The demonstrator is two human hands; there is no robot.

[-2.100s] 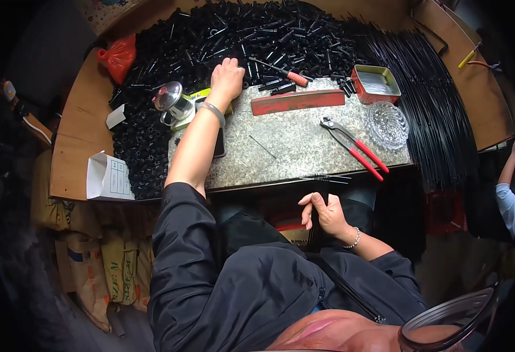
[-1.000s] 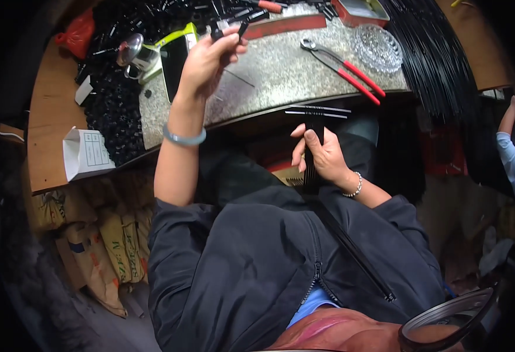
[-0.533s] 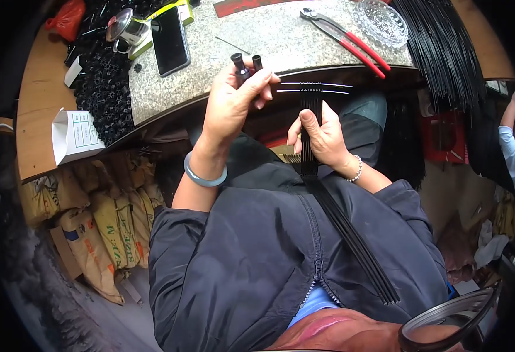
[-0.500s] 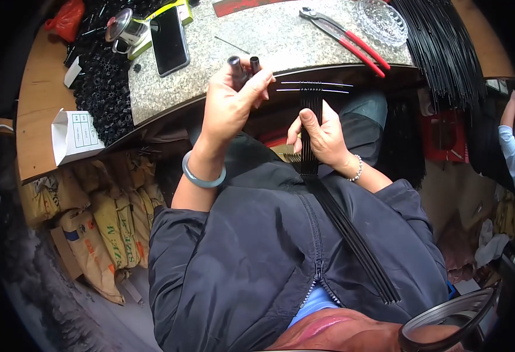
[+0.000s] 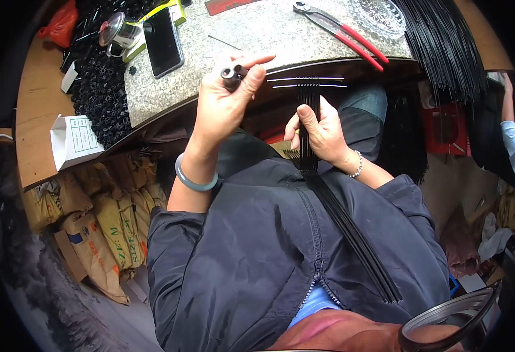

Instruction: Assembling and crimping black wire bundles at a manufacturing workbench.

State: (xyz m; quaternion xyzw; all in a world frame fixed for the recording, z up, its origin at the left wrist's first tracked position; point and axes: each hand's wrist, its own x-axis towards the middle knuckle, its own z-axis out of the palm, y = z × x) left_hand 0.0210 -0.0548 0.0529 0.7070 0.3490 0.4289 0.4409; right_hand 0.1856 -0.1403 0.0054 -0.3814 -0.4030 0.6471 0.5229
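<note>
My left hand (image 5: 217,111), with a pale bangle at its wrist, is closed around short dark tubes (image 5: 231,79); their round open ends face up. My right hand (image 5: 325,136) pinches a flat row of thin black metal rods (image 5: 309,158) between thumb and fingers. Two thin bright wires (image 5: 329,78) run crosswise at the rods' upper tips, just right of my left fingers. Whether the left fingers touch the wires I cannot tell. The rods' lower lengths (image 5: 354,234) slant down over my dark jacket.
On the stone-topped table (image 5: 204,58) lie a phone (image 5: 163,44), red-handled pliers (image 5: 351,40), a thin rod (image 5: 224,42) and a glass dish (image 5: 380,17). Black small parts (image 5: 96,88) heap at left, beside a white box (image 5: 77,139). Long black rods (image 5: 445,53) overhang the right edge.
My left hand has shifted slightly left and turned, so the tubes' open ends now face up more. My right hand keeps its grip on the rods.
</note>
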